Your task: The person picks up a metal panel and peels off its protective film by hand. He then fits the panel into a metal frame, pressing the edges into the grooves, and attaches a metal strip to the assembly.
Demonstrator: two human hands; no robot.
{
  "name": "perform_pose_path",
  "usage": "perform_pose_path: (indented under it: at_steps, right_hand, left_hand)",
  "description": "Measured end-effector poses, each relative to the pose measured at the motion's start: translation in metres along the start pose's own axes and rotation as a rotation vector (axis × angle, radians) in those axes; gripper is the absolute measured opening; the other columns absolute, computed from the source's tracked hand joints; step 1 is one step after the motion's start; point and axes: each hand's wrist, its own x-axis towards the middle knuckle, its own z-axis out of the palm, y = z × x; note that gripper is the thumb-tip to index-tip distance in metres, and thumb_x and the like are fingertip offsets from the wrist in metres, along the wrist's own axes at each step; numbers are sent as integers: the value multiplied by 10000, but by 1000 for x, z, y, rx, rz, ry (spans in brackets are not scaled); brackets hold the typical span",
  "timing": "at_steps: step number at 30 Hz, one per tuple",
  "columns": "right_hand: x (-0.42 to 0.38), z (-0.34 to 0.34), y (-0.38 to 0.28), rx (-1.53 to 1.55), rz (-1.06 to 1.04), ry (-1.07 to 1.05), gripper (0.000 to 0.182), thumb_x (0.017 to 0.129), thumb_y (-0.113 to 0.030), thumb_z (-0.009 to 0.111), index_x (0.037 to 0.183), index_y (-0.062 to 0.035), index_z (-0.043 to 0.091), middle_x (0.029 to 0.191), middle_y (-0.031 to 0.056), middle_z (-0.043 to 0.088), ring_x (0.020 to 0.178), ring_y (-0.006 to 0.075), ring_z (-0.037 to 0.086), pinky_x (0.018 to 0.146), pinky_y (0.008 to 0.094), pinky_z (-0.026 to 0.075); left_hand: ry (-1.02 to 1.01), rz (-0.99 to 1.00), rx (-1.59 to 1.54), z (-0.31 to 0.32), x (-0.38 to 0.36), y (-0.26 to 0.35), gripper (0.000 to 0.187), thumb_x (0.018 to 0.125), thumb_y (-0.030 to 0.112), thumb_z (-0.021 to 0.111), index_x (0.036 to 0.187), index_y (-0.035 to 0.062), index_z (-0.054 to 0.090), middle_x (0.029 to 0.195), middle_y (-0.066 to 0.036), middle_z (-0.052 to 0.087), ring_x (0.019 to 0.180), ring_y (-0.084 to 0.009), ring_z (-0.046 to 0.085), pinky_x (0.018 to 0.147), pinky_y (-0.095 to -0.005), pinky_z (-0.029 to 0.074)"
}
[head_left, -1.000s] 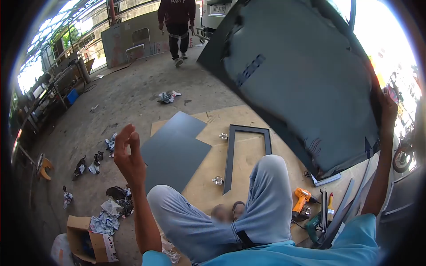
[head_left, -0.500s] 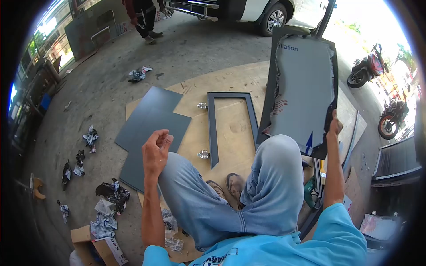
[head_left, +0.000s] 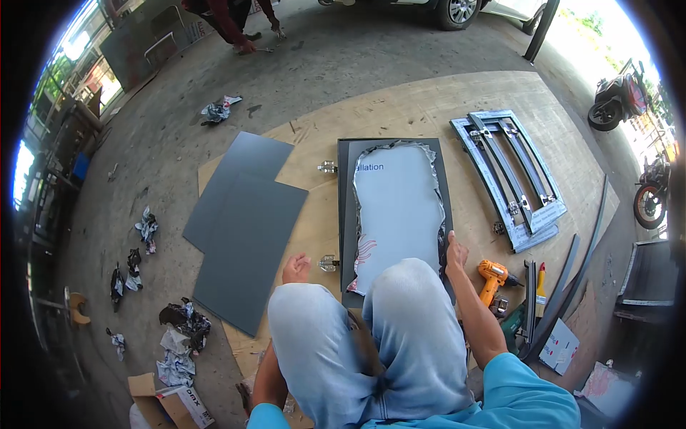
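Observation:
A dark grey panel [head_left: 400, 207] lies flat over the dark metal frame, its middle covered by whitish film with torn edges. My right hand [head_left: 456, 254] grips the panel's right edge near the lower corner. Beside the lower clear caster-like fitting [head_left: 328, 263], my left hand [head_left: 296, 269] is loosely open with nothing in it, apart from the panel; my knee hides part of that wrist. A second clear fitting [head_left: 326, 167] sticks out at the upper left of the panel. The panel's lower end is hidden behind my knees.
Plywood [head_left: 400, 107] lies beneath the work. Dark sheets [head_left: 246, 222] lie left; stacked frames [head_left: 511, 175], an orange drill [head_left: 493, 279], a brush [head_left: 541, 289] and long strips [head_left: 572, 272] lie right. Crumpled film [head_left: 186, 322] and a carton [head_left: 161, 404] are lower left. Another person [head_left: 236, 25] bends down at the back.
The panel has come down from a raised, tilted position at the right onto the frame. My left hand has moved right and lower, beside the lower fitting. The other person now bends down.

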Motion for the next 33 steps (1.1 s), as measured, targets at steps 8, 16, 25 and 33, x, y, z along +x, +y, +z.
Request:
perform_pose_path:
  at_steps: [8, 16, 25, 33]
  right_hand:
    - [10, 25, 22, -43, -75, 4, 616, 806, -507, 591, 820, 108, 620, 781, 244, 620, 767, 329, 588, 728, 433, 430]
    - [17, 36, 51, 10, -316, -93, 456, 868, -383, 572, 928, 66, 620, 822, 188, 607, 795, 226, 560, 729, 355, 438]
    - [20, 50, 62, -138, -518, -50, 404, 865, -332, 560, 1134, -31, 587, 983, 219, 633, 924, 351, 603, 811, 383, 459]
    - [16, 36, 39, -427, -465, -307, 442, 830, -223, 594, 1189, 31, 555, 1000, 263, 619, 930, 389, 590, 842, 392, 451]
  left_hand:
    - [50, 112, 301, 87, 64, -19, 517, 900, 317, 546, 1234, -67, 456, 1074, -233, 614, 1020, -307, 605, 872, -358, 472]
    - [-88, -15, 422, 108, 118, -61, 473, 900, 298, 521, 1208, -61, 493, 1049, -244, 617, 1000, -347, 599, 869, -379, 456]
    - [-145, -19, 532, 103, 85, -31, 455, 860, 206, 565, 1276, 44, 479, 1042, -213, 632, 971, -329, 614, 847, -382, 466]
    - [-209, 6, 710, 95, 80, -25, 562, 789, 132, 605, 1304, -3, 422, 1166, -257, 557, 1082, -399, 537, 930, -430, 426]
